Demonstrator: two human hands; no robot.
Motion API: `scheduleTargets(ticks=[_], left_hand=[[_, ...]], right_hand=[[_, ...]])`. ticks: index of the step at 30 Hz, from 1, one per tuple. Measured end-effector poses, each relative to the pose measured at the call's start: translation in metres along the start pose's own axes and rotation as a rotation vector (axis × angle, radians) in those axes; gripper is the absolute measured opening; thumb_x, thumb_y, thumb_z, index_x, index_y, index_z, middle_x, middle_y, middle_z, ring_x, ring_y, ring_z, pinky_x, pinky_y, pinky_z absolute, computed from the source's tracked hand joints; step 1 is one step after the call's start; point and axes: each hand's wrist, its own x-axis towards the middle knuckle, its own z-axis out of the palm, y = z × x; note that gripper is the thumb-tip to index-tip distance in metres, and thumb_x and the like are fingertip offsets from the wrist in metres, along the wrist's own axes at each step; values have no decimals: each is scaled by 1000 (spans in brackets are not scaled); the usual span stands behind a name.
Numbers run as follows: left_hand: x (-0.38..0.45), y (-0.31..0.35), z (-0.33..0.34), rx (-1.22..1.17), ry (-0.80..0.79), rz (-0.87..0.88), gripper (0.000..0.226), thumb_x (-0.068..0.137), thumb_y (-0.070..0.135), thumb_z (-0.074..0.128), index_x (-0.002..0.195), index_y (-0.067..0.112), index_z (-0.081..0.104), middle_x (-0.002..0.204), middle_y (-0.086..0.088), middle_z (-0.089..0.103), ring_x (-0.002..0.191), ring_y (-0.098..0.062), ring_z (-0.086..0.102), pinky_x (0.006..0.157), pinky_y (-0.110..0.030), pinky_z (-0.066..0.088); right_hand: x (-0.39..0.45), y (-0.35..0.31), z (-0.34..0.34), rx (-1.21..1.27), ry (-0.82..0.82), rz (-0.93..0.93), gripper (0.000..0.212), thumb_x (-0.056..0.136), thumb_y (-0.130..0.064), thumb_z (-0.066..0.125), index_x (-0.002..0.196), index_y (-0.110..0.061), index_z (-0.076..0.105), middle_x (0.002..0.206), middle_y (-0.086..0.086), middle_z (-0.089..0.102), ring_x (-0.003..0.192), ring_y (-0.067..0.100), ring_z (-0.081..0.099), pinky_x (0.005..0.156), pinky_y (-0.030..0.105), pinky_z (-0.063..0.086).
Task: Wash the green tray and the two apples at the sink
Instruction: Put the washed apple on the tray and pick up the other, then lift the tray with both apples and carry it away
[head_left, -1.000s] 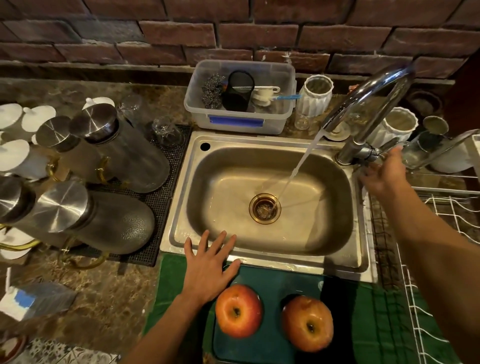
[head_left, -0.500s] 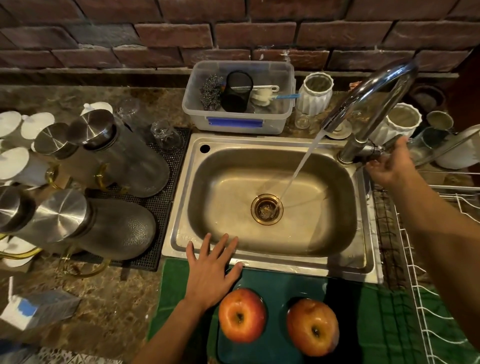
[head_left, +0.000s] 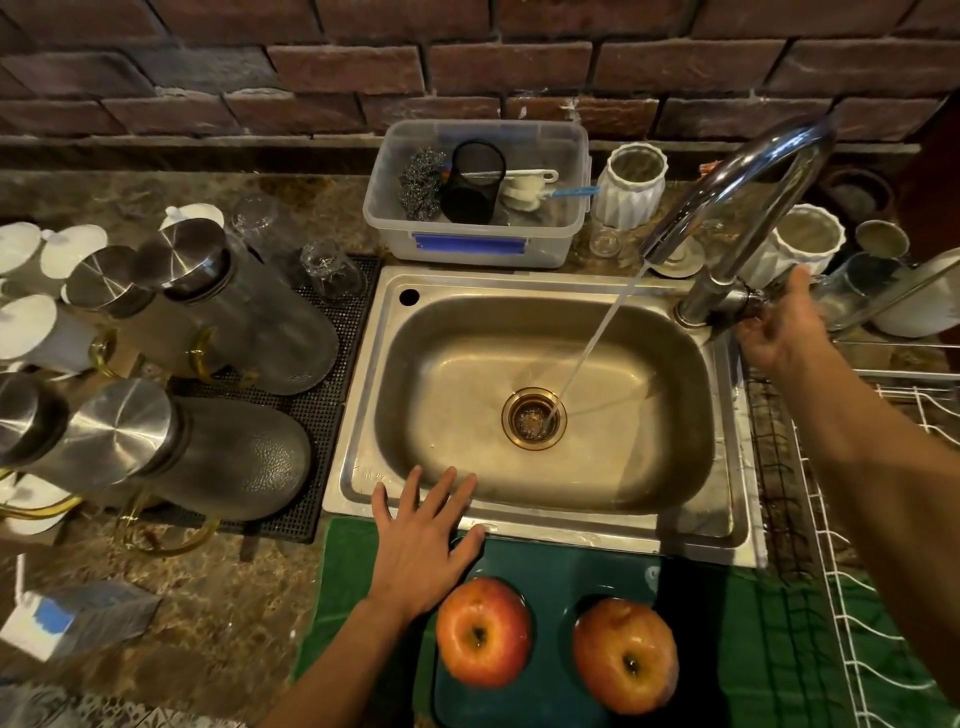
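While water runs from the faucet (head_left: 743, 176) into the sink (head_left: 540, 525), the green tray (head_left: 550, 566) sits on a green mat (head_left: 337, 577) on the desk, just in front of the sink. Tray is dark teal-green and holds 2 red-yellow apples: left apple (head_left: 483, 631), right apple (head_left: 626, 656), stems up, apart. Left hand (head_left: 423, 540) flat, fingers spread wide, lying over the sink rim and tray corner. Right hand (head_left: 784, 325) at the faucet handle; grip unclear. Beside the sink: 4 steel-lidded jugs (head_left: 208, 452), 1 plastic bin (head_left: 478, 192).
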Motion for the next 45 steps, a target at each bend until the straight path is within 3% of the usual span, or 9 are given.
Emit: scheduleTargets(ticks=[5, 9, 14, 20, 25, 29, 35, 40, 45], left_hand=[[0, 0, 0, -6, 1, 0, 68, 93, 73, 11, 153, 46, 28, 160, 12, 36, 151, -29, 23, 116, -69, 4], [0, 0, 0, 3, -7, -4, 67, 93, 73, 10, 154, 47, 25, 161, 13, 33, 152, -27, 20, 117, -68, 3], [0, -1, 1, 10, -2, -7, 67, 94, 72, 11, 153, 46, 27, 160, 12, 35, 151, -27, 22, 117, -68, 5], [-1, -2, 0, -46, 34, -13, 65, 95, 72, 17, 154, 45, 23, 163, 10, 27, 153, -22, 17, 119, -64, 3], [-10, 0, -8, -523, 237, -131, 62, 96, 56, 39, 153, 32, 33, 162, 3, 30, 151, -12, 19, 124, -45, 16], [-30, 9, -19, -891, 402, -292, 56, 93, 44, 54, 145, 34, 39, 145, 7, 45, 133, -4, 40, 108, -26, 33], [-66, 18, -18, -1138, 278, -425, 40, 98, 21, 61, 135, 25, 49, 127, 4, 57, 119, -13, 55, 82, -3, 43], [-92, 28, -20, -1226, 80, -581, 52, 94, 38, 64, 141, 21, 48, 128, -12, 59, 114, -25, 58, 103, -45, 48], [-107, 34, -17, -1187, -83, -634, 69, 89, 54, 65, 145, 18, 47, 138, -10, 53, 125, -29, 52, 108, -53, 44]], right_hand=[[-5, 1, 4, -11, 102, -77, 44, 97, -49, 51, 129, -19, 52, 109, -2, 69, 71, 7, 66, 50, 17, 52], [-2, 2, 2, -46, 109, -81, 45, 96, -50, 51, 129, -19, 51, 104, -1, 67, 62, 5, 62, 43, 15, 46], [-5, 3, -1, -69, 44, -78, 48, 97, -52, 47, 130, -18, 54, 111, -2, 71, 78, 8, 69, 53, 18, 51], [-19, 22, -5, -427, 86, -194, 44, 99, -37, 42, 130, -11, 57, 114, 0, 60, 104, 16, 56, 90, 32, 45], [-66, 61, -44, -608, 15, -276, 51, 95, -25, 49, 144, -12, 47, 143, 11, 52, 122, 24, 52, 105, 39, 42], [-115, 88, -97, -748, -41, -225, 55, 94, -29, 51, 146, -12, 42, 147, 18, 48, 132, 37, 48, 110, 55, 40], [-189, 120, -160, -900, -61, -202, 56, 99, -29, 54, 150, -14, 38, 150, 16, 45, 135, 33, 45, 113, 52, 35], [-231, 146, -193, -956, -111, -173, 56, 99, -31, 53, 149, -9, 39, 152, 16, 42, 140, 31, 39, 115, 44, 30], [-253, 170, -207, -1004, -129, -109, 65, 97, -37, 55, 150, -5, 34, 155, 16, 37, 143, 30, 35, 114, 42, 28]])
